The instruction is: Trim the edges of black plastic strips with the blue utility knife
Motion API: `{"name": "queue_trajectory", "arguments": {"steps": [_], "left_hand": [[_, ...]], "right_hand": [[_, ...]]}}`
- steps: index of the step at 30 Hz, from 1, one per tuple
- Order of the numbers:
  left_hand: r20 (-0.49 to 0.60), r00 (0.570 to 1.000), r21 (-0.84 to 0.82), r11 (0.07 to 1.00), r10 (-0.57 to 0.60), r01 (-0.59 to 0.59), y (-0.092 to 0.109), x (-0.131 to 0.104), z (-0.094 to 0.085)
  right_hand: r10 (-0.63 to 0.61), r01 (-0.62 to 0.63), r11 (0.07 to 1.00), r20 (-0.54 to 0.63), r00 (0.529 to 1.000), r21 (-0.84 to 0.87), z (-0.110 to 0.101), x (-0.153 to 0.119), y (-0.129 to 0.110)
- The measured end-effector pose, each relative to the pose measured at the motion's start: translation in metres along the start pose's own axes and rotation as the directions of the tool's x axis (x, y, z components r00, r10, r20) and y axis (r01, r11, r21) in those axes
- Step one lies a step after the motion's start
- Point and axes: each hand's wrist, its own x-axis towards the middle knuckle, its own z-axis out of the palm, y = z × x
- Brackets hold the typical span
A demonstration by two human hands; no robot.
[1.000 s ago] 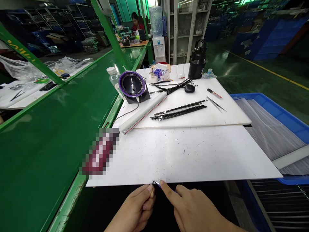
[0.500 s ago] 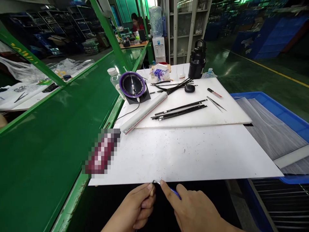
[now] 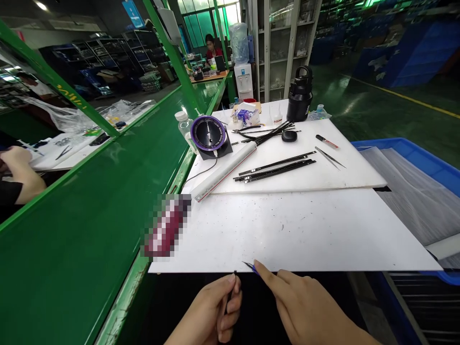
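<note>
the ring (image 3: 208, 132) is purple, the bin (image 3: 406, 145) blue, the bottle (image 3: 299, 101) black

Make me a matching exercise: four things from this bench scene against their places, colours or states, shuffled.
1. Left hand
2. Right hand
3. Round device
4. Tweezers

A. Purple rim
B. Beside the right ends of black strips
C. Pinching a small dark piece
D. Holding a pointed tool with blue on it

Pairs: 1-C, 2-D, 3-A, 4-B
</note>
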Motion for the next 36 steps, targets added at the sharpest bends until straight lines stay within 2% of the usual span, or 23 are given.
{"name": "queue_trajectory", "arguments": {"steps": [5,14,21,25,31,36], "left_hand": [[-0.002,1.000,0.078,0.997,0.013,-0.013,0.001,0.003,-0.003],[0.004,1.000,0.123,0.992,0.007,-0.008,0.005,0.005,-0.004],[-0.043,0.999,0.138,0.990,0.008,-0.002,0.003,0.006,-0.002],[-0.049,0.999,0.136,0.991,0.011,-0.005,0.003,0.005,-0.003],[-0.029,1.000,0.140,0.990,0.003,0.001,0.006,0.003,-0.002],[-0.054,0.998,0.131,0.991,0.028,-0.021,0.003,0.005,0.002]], "right_hand": [[-0.014,0.015,0.998,0.020,1.000,-0.060,-0.006,0.007,-0.007],[-0.045,0.046,0.996,0.014,0.999,-0.079,-0.004,0.012,-0.008],[-0.076,0.085,0.946,0.040,0.996,-0.312,0.003,0.014,-0.011],[-0.073,0.078,0.922,0.029,0.997,-0.380,0.009,0.013,-0.017],[-0.017,0.028,0.945,0.035,0.999,-0.327,0.006,0.010,-0.017],[0.011,0.014,0.961,0.089,0.996,-0.275,0.003,0.012,-0.017]]}}
